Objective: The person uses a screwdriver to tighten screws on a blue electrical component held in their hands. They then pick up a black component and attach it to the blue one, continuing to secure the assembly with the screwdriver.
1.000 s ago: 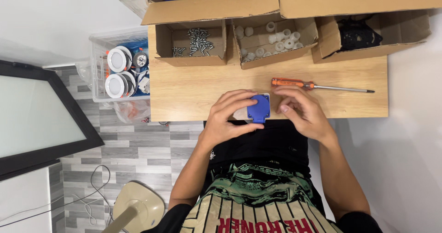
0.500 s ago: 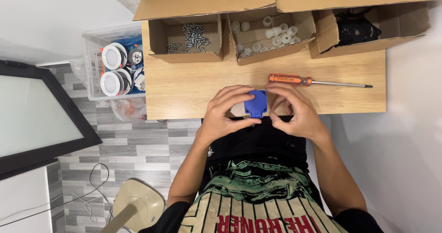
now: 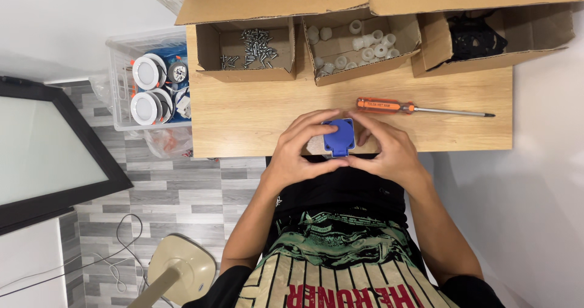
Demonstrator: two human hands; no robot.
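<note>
A small blue square plastic part (image 3: pixel 339 137) sits between both hands at the near edge of the wooden table (image 3: pixel 243 116). My left hand (image 3: pixel 298 153) wraps its left side and my right hand (image 3: pixel 386 150) wraps its right side, fingertips arched over the top. Most of the part's sides are hidden by fingers. An orange-handled screwdriver (image 3: pixel 420 108) lies on the table just beyond my right hand, tip pointing right.
Three open cardboard boxes stand along the table's far edge: one with screws (image 3: pixel 252 46), one with white plastic pieces (image 3: pixel 359 43), one with black parts (image 3: pixel 474 37). A clear bin of round white fixtures (image 3: pixel 152 89) stands left of the table. A dark-framed panel (image 3: pixel 48 156) leans at left.
Both hands have closed in tighter around the blue part and turned it slightly. The screwdriver has not moved.
</note>
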